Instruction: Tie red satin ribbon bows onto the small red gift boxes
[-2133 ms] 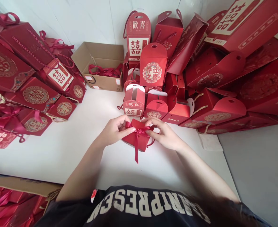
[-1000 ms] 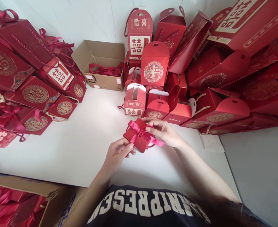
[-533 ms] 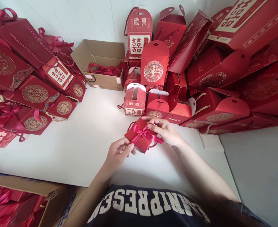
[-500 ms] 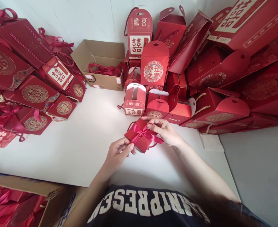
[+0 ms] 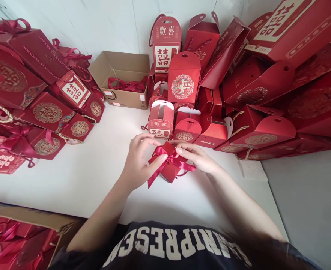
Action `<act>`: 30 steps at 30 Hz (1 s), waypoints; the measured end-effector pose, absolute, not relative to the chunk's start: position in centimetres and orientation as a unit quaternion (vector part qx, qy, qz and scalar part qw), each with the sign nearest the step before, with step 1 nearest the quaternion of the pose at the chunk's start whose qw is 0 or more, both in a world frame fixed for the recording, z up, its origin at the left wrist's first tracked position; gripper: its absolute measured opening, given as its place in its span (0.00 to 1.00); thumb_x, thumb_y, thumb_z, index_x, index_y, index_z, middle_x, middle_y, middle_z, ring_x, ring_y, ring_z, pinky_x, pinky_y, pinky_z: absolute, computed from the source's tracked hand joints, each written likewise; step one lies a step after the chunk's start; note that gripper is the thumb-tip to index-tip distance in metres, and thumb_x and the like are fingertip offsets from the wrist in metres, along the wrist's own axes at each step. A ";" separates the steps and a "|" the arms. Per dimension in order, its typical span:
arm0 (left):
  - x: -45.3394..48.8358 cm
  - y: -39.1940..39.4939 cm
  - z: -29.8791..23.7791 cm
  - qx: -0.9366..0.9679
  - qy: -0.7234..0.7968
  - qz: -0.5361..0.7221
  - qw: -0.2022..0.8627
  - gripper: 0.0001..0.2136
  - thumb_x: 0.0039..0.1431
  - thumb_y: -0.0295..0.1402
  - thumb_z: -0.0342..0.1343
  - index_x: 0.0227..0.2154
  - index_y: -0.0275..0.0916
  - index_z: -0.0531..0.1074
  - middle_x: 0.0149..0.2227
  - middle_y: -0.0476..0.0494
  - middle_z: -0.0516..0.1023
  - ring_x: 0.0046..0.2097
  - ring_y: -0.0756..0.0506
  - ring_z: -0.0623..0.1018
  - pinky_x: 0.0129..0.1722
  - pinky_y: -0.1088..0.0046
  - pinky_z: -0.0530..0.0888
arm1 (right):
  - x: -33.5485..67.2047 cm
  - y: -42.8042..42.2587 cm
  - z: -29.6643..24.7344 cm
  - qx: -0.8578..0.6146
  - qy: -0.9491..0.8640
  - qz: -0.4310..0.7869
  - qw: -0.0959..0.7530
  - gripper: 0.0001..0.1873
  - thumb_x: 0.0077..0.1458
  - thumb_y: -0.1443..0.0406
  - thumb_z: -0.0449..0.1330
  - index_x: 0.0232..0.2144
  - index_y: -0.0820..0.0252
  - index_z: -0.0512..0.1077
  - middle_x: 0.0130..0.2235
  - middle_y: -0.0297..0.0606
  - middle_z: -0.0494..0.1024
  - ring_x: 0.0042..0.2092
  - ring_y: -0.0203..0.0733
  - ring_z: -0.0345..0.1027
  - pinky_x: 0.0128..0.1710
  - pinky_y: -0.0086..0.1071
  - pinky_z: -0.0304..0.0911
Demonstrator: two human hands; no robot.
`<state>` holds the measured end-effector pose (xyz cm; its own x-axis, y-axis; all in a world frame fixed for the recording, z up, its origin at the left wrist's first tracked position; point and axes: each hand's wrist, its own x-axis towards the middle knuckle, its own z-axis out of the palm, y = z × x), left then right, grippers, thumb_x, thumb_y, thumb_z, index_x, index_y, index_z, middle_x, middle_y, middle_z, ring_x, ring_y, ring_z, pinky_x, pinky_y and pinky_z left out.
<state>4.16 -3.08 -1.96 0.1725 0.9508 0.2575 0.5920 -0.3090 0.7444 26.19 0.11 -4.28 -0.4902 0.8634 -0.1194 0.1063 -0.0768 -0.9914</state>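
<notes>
A small red gift box (image 5: 169, 175) is on the white table in front of me, topped by a glossy red ribbon bow (image 5: 171, 159). One ribbon tail hangs off toward the lower left, another toward the right. My left hand (image 5: 139, 161) is at the box's left side; its thumb presses on the bow and its curled fingers arch behind the left loop. With closed fingers, my right hand (image 5: 196, 155) grips the box's upper right edge, thumb on top near the bow. The fingertips under that edge are hidden. A dark red cord shows beneath the box.
Several open red boxes (image 5: 186, 129) stand just beyond my hands, with larger ones stacked at right. A cardboard box (image 5: 128, 103) of red ribbons is at the back. Finished-looking boxes (image 5: 48, 112) are piled at left. A carton (image 5: 27, 217) of red boxes sits lower left.
My left hand has let go of the box's lower left corner and moved up onto the bow. The left ribbon tail now hangs down. My right hand keeps its grip.
</notes>
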 end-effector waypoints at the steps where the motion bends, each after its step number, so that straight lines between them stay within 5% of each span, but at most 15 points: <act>1: 4.5 -2.6 -2.0 0.739 0.518 0.339 0.268 0.09 0.57 0.37 0.60 0.40 0.43 0.72 0.55 0.42 0.67 0.59 0.39 0.67 0.58 0.59 0.66 | 26.3 0.2 -4.3 -0.396 -0.607 0.617 0.306 0.20 0.59 0.48 0.59 0.25 0.55 0.74 0.54 0.41 0.74 0.61 0.53 0.63 0.61 0.49 0.55; 8: 5.6 -1.0 -3.7 0.750 0.484 0.296 0.340 0.06 0.57 0.38 0.61 0.31 0.42 0.75 0.57 0.41 0.67 0.61 0.37 0.67 0.61 0.56 0.64 | 26.4 0.6 -5.0 -0.363 -0.597 0.620 0.356 0.25 0.60 0.48 0.57 0.20 0.58 0.72 0.56 0.40 0.74 0.62 0.50 0.61 0.61 0.44 0.57; 17: 5.9 -0.5 -5.4 0.685 0.483 0.340 0.427 0.06 0.54 0.37 0.63 0.31 0.42 0.75 0.54 0.43 0.69 0.61 0.39 0.68 0.61 0.59 0.65 | 26.0 2.3 -5.0 -0.338 -0.654 0.563 0.375 0.22 0.61 0.55 0.59 0.19 0.59 0.67 0.50 0.38 0.72 0.51 0.44 0.68 0.54 0.40 0.61; 30: 5.6 0.3 -5.6 0.719 0.443 0.320 0.430 0.03 0.53 0.33 0.61 0.28 0.41 0.73 0.48 0.44 0.71 0.58 0.40 0.70 0.58 0.62 0.67 | 26.3 4.7 -6.0 -0.236 -0.729 0.552 0.328 0.14 0.58 0.62 0.60 0.23 0.57 0.65 0.53 0.41 0.70 0.57 0.46 0.65 0.58 0.45 0.60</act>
<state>5.57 0.27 -5.61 0.4028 0.9118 0.0798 0.3603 -0.2380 0.9020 26.25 4.70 -6.01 -0.6732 0.7067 0.2178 -0.0178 0.2790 -0.9601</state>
